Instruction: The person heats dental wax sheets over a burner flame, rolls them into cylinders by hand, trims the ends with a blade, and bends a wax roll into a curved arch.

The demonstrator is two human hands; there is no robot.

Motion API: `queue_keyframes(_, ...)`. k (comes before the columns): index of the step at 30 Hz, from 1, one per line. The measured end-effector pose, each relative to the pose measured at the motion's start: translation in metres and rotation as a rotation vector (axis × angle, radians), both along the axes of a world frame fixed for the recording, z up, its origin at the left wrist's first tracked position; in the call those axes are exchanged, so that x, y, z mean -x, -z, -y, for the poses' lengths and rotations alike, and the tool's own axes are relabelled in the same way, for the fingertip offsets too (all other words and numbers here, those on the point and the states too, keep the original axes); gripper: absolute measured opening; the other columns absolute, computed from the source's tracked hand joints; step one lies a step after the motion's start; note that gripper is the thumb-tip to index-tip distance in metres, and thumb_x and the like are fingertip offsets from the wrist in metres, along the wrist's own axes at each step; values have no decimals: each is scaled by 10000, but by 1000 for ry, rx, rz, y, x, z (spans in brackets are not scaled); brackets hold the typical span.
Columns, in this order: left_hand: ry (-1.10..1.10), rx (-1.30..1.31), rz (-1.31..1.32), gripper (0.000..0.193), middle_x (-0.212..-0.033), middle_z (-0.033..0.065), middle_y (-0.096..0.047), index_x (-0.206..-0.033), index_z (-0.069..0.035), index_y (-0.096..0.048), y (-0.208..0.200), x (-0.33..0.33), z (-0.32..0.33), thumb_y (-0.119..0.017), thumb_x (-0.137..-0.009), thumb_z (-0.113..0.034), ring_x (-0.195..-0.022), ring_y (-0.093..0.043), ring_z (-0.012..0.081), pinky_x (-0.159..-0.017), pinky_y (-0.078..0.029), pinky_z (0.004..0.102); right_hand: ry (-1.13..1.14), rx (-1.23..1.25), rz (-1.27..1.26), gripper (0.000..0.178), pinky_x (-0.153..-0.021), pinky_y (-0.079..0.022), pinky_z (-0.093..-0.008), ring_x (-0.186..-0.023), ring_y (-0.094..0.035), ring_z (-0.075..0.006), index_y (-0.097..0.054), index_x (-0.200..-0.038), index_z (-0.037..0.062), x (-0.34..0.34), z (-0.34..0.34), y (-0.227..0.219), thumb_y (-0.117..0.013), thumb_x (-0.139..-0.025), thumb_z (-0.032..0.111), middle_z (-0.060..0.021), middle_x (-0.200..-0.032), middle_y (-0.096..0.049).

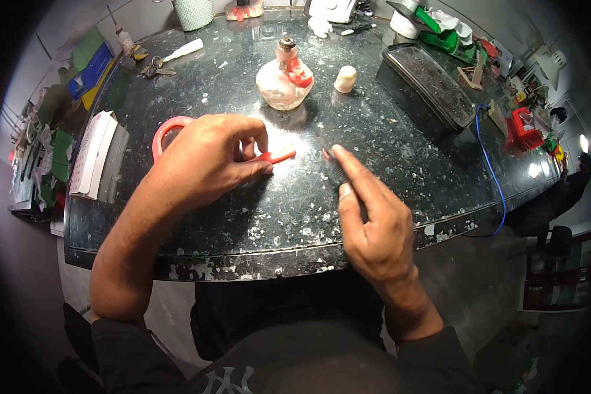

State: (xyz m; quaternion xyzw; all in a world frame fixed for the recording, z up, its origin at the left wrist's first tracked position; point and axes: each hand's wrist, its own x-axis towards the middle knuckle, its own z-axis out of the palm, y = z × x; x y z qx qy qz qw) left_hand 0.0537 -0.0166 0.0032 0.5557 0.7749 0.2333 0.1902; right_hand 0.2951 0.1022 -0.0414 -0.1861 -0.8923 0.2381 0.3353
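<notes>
Between the thumb and fingertips of my left hand point(200, 157) is a short red strip, perhaps wax point(282, 155), pointing right. My right hand point(379, 226) grips a thin dark hand tool point(340, 172) like a pen; its far end is blurred, with a small reddish spot near it. A gap separates the tool from the strip. Beyond both hands stands a round glass spirit lamp point(282, 87) with red stuff smeared on its shoulder; I cannot tell whether it is lit. A whitish cap point(345, 79) sits to its right. A pink ring point(161, 136) is partly hidden behind my left hand.
The worn black table point(295, 217) has a white box point(95, 154) at left. A long black container point(427, 85) stands at right, with a blue cable point(489, 167) hanging near it. Keys point(156, 68), a white tube point(185, 50) and a pale cup point(194, 13) lie toward the back.
</notes>
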Motion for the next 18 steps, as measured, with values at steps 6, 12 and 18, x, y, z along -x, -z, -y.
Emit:
queue_keyframes(6,22,-346,-121,306,-960,87,-734,-1123,-30,-815,24,-12,-6,-909,-882,-194,-877,-692,197,-751,-548,335,8,-26,151,464,-747,-586,-425,-829,-744,-332,-686,-1450,43,11,20,-7,-669,-987,27,-161,-1066,-771)
queue_keyframes(12,41,-376,-106,228,-961,95,-733,-1067,-29,-834,29,-13,-8,-891,-899,-172,-885,-703,221,-773,-552,347,25,-74,190,564,-667,-548,-431,-699,-662,-282,-659,-1491,64,16,28,-1,-703,-930,35,-96,-811,-622)
queue_keyframes(18,4,-382,-183,178,-923,91,-707,-1008,-17,-816,28,-21,-9,-881,-900,-142,-831,-679,211,-739,-532,348,20,-79,165,595,-648,-537,-420,-675,-637,-265,-645,-1503,42,17,28,1,-712,-912,28,-82,-795,-585)
